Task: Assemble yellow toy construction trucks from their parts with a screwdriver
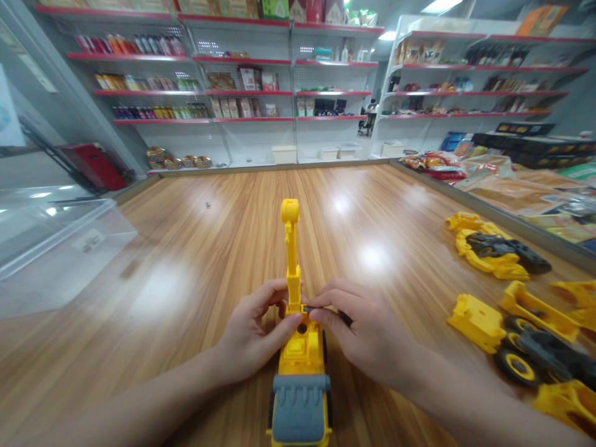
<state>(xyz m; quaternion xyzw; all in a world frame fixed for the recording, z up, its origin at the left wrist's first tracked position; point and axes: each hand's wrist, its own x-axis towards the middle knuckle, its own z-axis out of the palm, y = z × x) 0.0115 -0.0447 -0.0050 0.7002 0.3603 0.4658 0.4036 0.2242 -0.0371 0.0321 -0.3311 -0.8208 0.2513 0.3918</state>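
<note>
A yellow toy construction truck (pixel 302 352) with a grey cab roof stands before me, its cab end nearest. Its long yellow arm (pixel 291 248) rises at the far end. My left hand (pixel 254 326) is closed around the left side of the arm's base, thumb on top of the yellow body. From the right, my right hand (pixel 358 320) pinches a small dark screw-like piece (pixel 308 308) against the arm's base. Part of that piece is hidden by the fingers, so its full shape is unclear. A dark round spot shows on the body just below it.
Yellow and black toy vehicle parts (pixel 493 245) lie on the right, with a wheeled black chassis (pixel 531 354) closer. At the left stands a clear plastic box (pixel 60 261). A tiny metal bit (pixel 207 204) lies on the far left tabletop. Stocked shelves (pixel 246 90) rise beyond the raised table edge.
</note>
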